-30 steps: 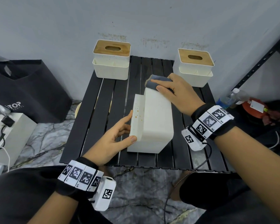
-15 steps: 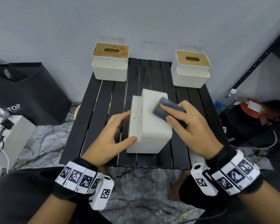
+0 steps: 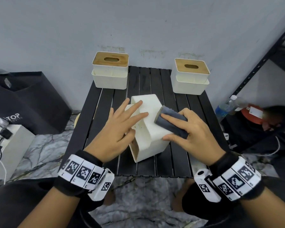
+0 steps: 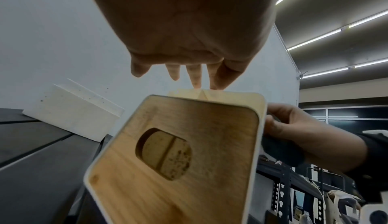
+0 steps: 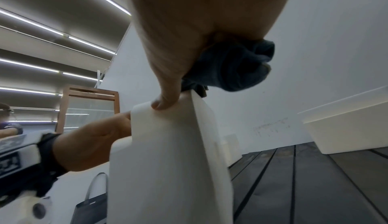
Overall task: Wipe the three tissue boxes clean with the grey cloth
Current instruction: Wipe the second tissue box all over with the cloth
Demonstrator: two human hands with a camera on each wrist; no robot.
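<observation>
A white tissue box (image 3: 150, 137) lies tipped on its side in the middle of the black slatted table (image 3: 179, 162). Its wooden slotted lid (image 4: 178, 153) faces me. My left hand (image 3: 122, 122) lies over the box's upper left with straight, spread fingers. My right hand (image 3: 187, 129) grips the rolled grey cloth (image 3: 169, 122) against the box's right upper face, thumb on the box. The right wrist view shows the cloth (image 5: 235, 65) bunched under the palm. Two more white boxes with wooden lids stand upright at back left (image 3: 110, 71) and back right (image 3: 190, 76).
A grey wall rises right behind the table. A black bag (image 3: 31, 104) and a white case (image 3: 11, 145) sit on the floor to the left. On the right are a black metal rack (image 3: 262, 55), a water bottle (image 3: 224, 106) and a red object (image 3: 253, 116).
My right hand drew the cloth from the box's far end toward me, onto its right side. My left hand left the near left corner and lies flat over the box, which has turned and tilted.
</observation>
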